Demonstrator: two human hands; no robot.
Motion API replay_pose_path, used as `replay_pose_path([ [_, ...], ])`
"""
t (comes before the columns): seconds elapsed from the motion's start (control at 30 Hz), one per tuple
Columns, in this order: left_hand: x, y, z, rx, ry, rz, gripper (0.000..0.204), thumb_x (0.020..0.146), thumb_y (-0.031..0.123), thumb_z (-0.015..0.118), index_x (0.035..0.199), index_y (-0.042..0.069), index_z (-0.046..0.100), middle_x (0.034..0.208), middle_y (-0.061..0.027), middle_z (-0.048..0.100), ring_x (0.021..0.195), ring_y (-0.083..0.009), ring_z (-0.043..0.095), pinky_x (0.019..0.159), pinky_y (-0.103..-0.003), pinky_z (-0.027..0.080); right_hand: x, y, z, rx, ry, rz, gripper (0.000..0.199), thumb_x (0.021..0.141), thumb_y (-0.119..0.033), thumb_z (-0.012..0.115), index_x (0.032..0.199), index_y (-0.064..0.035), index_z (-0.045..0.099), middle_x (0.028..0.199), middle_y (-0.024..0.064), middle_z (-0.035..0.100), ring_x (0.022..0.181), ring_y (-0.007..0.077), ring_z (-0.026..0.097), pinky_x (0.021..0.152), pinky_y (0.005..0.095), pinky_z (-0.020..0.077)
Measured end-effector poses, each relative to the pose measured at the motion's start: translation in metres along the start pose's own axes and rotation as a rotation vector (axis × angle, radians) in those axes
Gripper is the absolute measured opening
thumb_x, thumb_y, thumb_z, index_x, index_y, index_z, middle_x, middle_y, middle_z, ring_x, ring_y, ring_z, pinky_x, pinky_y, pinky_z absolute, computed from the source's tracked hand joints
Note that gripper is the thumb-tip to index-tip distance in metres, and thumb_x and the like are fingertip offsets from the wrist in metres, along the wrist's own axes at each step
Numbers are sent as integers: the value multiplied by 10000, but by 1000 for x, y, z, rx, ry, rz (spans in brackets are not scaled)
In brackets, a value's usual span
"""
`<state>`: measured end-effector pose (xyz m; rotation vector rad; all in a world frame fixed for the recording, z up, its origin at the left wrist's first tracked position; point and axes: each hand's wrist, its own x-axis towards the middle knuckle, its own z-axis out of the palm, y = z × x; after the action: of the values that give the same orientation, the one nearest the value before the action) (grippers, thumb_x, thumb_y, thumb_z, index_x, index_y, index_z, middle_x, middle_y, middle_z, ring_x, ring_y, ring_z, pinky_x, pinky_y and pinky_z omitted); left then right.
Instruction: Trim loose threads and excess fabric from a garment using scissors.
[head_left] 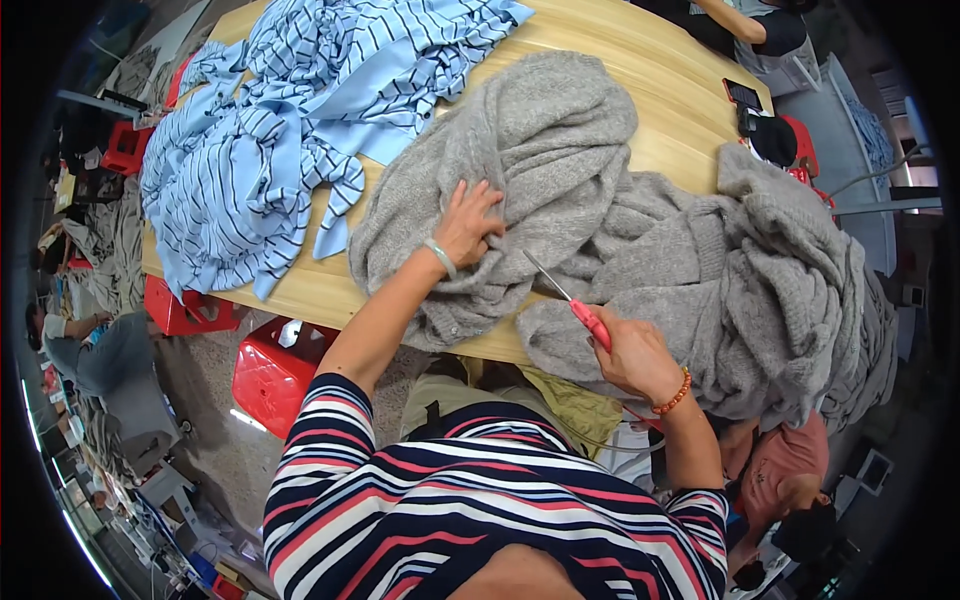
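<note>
A: Why is the left hand (pixel 468 222) spread flat on the grey fuzzy knitted garment (pixel 520 190)?

B: It looks like it pins the knit down on the pale wooden desk (pixel 660 110), fingers apart and pressing, not gripping. That likely keeps the soft fabric from sliding while the blade works.

A: And the right hand (pixel 632 355)?

B: It is closed around the red handle of a small pair of scissors with thin metal blades (pixel 572 298). The blade tip points up and left, toward the fold of the garment just beside the left hand. The two hands are near each other but apart.

A: Where does the garment lie?

B: Near the desk's front edge, bunched, with part hanging over it towards the person's lap.

A: What else crowds the desk?

B: A second heap of grey knitwear (pixel 780 290) touches the first on the right and spills off the desk. A light blue fabric with dark stripes (pixel 280 130) covers the far left. Red plastic stools (pixel 275 375) stand under the desk edge, and another person (pixel 790 480) sits low on the right.
</note>
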<state>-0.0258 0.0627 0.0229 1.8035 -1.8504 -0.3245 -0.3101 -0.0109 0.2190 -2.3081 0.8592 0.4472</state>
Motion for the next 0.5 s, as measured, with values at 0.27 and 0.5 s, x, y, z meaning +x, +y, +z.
replay_pose_path([
  [0.27, -7, 3, 14, -7, -67, 25, 271, 581, 11, 651, 801, 169, 649, 1403, -106, 420, 1379, -351, 270, 1131, -585, 78, 108, -17, -24, -84, 168, -142, 243, 832, -167, 559, 1056, -76, 572, 780, 232, 633, 749, 428, 612, 689, 511, 479],
  [0.5, -12, 0, 16, -54, -35, -1, 274, 578, 16, 686, 801, 174, 667, 1422, -85, 414, 1377, -349, 277, 1138, -566, 92, 104, -6, -17, -167, -8, -146, 218, 823, -190, 564, 1002, -64, 576, 772, 232, 634, 735, 427, 615, 676, 514, 481],
])
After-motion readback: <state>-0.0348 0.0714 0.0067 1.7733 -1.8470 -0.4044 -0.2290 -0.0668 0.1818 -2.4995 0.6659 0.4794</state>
